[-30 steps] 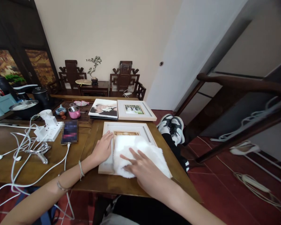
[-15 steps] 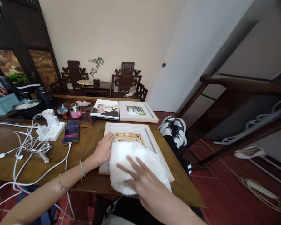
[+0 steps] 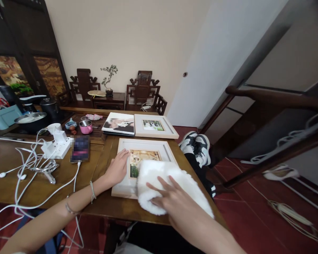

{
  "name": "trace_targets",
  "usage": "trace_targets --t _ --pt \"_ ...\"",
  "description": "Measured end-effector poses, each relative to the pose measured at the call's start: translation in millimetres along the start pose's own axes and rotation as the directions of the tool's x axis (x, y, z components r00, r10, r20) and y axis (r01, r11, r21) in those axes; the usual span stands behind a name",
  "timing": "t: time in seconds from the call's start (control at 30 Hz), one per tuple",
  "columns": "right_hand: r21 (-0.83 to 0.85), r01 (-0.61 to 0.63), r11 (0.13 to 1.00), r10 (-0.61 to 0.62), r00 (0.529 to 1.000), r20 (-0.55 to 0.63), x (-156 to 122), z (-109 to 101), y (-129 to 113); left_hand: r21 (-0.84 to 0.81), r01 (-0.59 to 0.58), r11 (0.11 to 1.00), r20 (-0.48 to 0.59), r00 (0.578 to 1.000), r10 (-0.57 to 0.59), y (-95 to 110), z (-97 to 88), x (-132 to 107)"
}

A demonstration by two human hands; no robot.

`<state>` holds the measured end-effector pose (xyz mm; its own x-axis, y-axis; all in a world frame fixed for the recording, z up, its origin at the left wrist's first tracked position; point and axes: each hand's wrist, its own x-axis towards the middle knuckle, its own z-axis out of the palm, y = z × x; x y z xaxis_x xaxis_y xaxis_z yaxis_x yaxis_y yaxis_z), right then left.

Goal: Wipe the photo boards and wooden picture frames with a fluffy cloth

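Note:
A white picture frame (image 3: pixel 148 145) lies flat on the wooden table (image 3: pixel 42 183) in front of me. My left hand (image 3: pixel 117 168) rests open on the frame's left edge, fingers flat. A fluffy white cloth (image 3: pixel 169 183) covers the frame's lower right part. My right hand (image 3: pixel 172 198) presses on the cloth with its fingers spread. Part of the photo in the frame shows at the cloth's upper left.
Behind lie a second white frame (image 3: pixel 155 126) and a photo album (image 3: pixel 119 124). To the left are a phone (image 3: pixel 80 149), a power strip (image 3: pixel 57 147) with white cables, a pink cup (image 3: pixel 85 126) and a pot (image 3: pixel 29 120). Someone's sneakers (image 3: pixel 196 143) rest by the table's right edge.
My right hand has slid the cloth to the right across the frame, uncovering the photo's left part. My left hand stays on the frame's left edge.

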<state>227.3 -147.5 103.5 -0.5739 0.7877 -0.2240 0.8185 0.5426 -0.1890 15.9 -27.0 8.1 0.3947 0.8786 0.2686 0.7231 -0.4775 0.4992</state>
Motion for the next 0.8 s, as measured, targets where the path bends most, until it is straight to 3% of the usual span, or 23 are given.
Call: trace_targets --t 0.1,0.17,0.4,0.5,0.63,0.8 --pt "0.027 0.117 0.993 -0.115 0.992 -0.050 18.2 4.9 -13.6 0.001 -0.039 0.999 -0.008 0.999 0.039 -5.6 1.2 1.7" --pt "0.026 0.128 0.991 -0.126 0.990 -0.071 18.3 8.8 -13.4 0.000 -0.060 0.998 -0.003 0.998 0.060 -9.7 2.0 2.9" --pt "-0.101 -0.163 0.981 0.153 0.984 -0.095 -46.3 28.0 39.2 -0.028 -0.075 0.997 -0.021 0.997 0.075 -16.5 8.1 3.1" --pt "-0.146 -0.226 0.963 0.202 0.966 -0.162 -55.7 34.9 65.4 -0.056 -0.095 0.994 -0.038 0.995 0.093 -18.3 10.6 3.0" --pt "-0.175 -0.257 0.950 0.210 0.946 -0.248 -23.1 29.8 99.0 -0.061 -0.118 0.991 -0.060 0.992 0.115 -17.9 10.1 3.0" --pt "-0.207 -0.259 0.943 0.176 0.920 -0.351 54.6 -8.0 122.2 -0.023 -0.060 0.998 0.010 0.998 0.060 -7.9 2.3 2.1"
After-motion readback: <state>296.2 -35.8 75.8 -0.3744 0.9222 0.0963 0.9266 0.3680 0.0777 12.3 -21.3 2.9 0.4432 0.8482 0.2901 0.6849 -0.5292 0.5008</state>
